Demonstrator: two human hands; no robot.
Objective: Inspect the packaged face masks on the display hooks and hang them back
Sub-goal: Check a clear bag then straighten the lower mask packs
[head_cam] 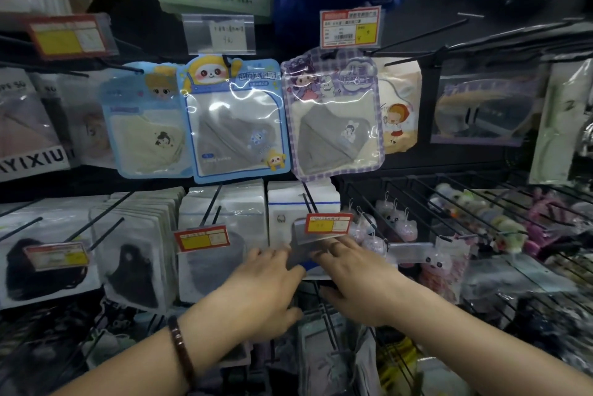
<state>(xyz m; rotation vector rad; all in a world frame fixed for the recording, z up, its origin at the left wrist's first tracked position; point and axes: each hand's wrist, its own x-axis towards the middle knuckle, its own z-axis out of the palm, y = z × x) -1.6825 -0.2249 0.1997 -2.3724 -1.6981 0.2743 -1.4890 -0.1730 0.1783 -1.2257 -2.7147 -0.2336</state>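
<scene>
Shop display wall, packs on black hooks | white-and-blue mask pack sits at lower middle hook, beneath price tag | left hand and right hand flank it, fingers reaching onto it; blur hides any pinch | judged mid-task: pack being handled at its hook, upper-row packs hanging.
</scene>
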